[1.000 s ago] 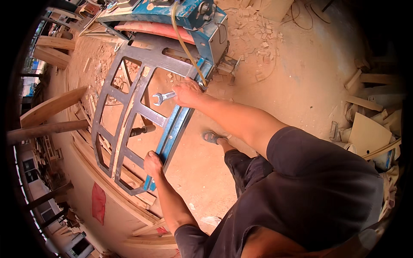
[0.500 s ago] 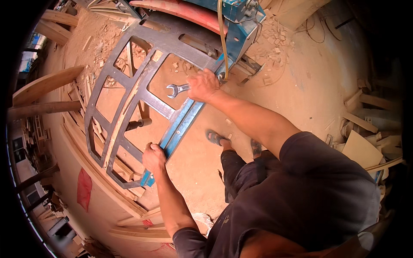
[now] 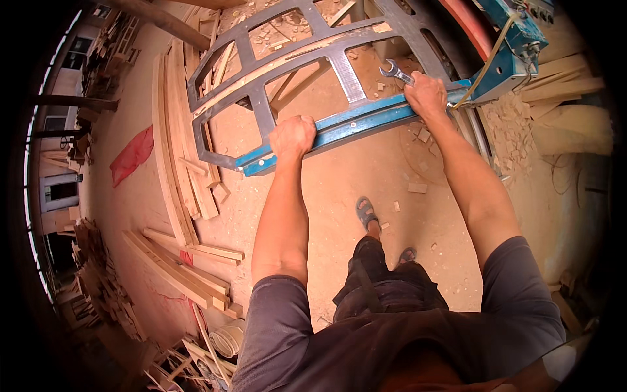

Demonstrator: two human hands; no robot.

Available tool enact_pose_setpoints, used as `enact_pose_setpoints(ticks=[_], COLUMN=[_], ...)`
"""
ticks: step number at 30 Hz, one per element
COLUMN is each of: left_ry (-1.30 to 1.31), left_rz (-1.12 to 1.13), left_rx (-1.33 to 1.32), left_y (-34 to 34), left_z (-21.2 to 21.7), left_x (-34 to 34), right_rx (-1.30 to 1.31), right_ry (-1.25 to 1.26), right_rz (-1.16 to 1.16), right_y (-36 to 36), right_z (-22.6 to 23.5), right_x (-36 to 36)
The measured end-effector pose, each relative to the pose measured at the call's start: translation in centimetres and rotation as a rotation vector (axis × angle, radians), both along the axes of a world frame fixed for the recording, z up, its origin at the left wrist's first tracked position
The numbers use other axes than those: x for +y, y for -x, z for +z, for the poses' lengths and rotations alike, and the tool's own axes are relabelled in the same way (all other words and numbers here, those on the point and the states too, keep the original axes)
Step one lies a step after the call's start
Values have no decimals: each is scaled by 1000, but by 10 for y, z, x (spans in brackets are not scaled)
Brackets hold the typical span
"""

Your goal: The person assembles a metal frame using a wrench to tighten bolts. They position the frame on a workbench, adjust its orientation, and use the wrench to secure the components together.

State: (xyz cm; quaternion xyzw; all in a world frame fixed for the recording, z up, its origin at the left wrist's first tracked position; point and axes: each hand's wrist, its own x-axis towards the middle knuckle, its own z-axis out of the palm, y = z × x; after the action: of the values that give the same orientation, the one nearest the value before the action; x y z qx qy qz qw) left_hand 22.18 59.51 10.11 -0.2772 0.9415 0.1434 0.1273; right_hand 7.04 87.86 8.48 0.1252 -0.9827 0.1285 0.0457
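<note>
A grey metal table frame (image 3: 264, 111) with large cut-out openings lies in front of me, edged on my side by a blue steel rail (image 3: 356, 125). My left hand (image 3: 292, 136) is closed over this rail near its left end. Farther right, my right hand (image 3: 428, 96) is closed around an open-end wrench (image 3: 396, 72), whose jaw points out to the left over an opening. That same hand rests against the rail. Just right of it a yellowish hose (image 3: 486, 62) hangs from a blue machine housing (image 3: 506, 72).
Long wooden planks (image 3: 171, 144) lie on the floor at the left, with shorter boards (image 3: 179, 268) nearer me. A red cloth (image 3: 132, 155) lies beyond them. Wood chips (image 3: 513, 134) and sawdust cover the floor at right. A white bucket (image 3: 227, 338) stands at lower left.
My view has turned, so the frame and rail now appear farther up and more level. Both hands stay on the rail, and the wrench is still in my right hand.
</note>
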Motion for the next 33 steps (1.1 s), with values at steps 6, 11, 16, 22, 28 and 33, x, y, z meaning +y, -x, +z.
enact_pose_setpoints(ticks=[6,11,16,22,28,33], left_ry=[-52,-57,-44,-25,39,32], left_rz=[-5,5,29,18,-19,3], left_rx=[57,96,154,178,203,194], left_y=[-5,-18,-57,-115,-163,-152], left_z=[-1,-2,-13,-7,-14,-5], left_x=[-22,-20,4,43,81,85], right_rx=[38,78,180,178,155,236], right_ry=[108,143,157,73,169,227], right_rz=[85,140,240,145,192,202], right_y=[7,-8,-44,-107,-155,-150], right_z=[-14,-17,-22,-18,-19,-15], right_x=[-10,-4,25,56,98,98])
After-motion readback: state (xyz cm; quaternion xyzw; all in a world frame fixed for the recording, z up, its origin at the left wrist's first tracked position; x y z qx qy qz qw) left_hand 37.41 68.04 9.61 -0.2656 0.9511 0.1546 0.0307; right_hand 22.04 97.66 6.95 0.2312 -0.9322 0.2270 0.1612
